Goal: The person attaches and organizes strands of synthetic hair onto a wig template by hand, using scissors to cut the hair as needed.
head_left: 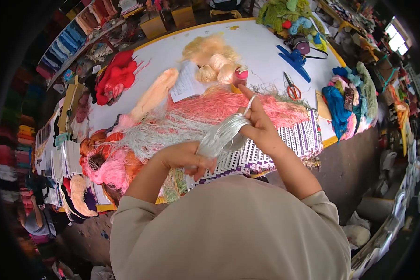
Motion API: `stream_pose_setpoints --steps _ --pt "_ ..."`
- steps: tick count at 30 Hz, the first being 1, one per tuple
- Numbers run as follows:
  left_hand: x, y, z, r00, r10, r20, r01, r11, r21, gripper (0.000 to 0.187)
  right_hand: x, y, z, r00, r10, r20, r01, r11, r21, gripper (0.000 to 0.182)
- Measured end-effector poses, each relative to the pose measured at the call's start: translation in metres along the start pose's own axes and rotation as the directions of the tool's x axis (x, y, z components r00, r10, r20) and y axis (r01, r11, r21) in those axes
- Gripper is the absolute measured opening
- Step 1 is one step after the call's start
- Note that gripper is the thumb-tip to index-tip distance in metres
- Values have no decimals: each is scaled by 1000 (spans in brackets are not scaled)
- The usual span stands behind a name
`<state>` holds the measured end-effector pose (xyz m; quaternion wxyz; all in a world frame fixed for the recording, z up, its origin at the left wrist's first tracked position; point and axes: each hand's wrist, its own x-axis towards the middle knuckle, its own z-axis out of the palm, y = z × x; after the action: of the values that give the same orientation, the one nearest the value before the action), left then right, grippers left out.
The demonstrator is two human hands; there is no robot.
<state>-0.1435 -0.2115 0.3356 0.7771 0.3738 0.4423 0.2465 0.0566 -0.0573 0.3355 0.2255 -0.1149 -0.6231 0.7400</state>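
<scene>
A pale grey-white skein of thread (224,135) stretches between my two hands over the near part of the table. My left hand (189,157) is closed around its lower left end, fingers curled under it. My right hand (260,123) grips the upper right end, with one finger pointing up and a strand looped by the fingers. Beneath and beyond lie loose pink threads (196,108) and pale grey threads (147,135). Rows of white punched cards with purple edges (284,144) lie under the skein and to its right.
On the white table (254,44) are red yarn (116,77), a peach skein (154,93), a printed sheet (184,83), cream thread balls (221,67), scissors (292,88), a blue tool (294,63) and blue yarn (333,107). Another person (38,221) is at the far left.
</scene>
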Motion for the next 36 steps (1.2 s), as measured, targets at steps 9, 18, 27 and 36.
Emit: stream_pose_setpoints --steps 9,18,27,36 --pt "-16 -32 -13 455 702 -548 -861 504 -69 38 -11 -5 -94 926 206 -316 -173 976 129 37" --pt "26 -10 3 426 639 -641 -830 558 4 29 -5 -35 -54 971 234 -56 -241 932 -270 31" --pt "-126 -53 -75 115 556 -823 -992 22 -124 25 -87 -8 -196 715 65 -696 -407 849 -338 34" --pt "-13 -60 -26 508 217 -833 -686 688 -239 27 -46 13 -117 842 206 -499 -416 837 -356 36"
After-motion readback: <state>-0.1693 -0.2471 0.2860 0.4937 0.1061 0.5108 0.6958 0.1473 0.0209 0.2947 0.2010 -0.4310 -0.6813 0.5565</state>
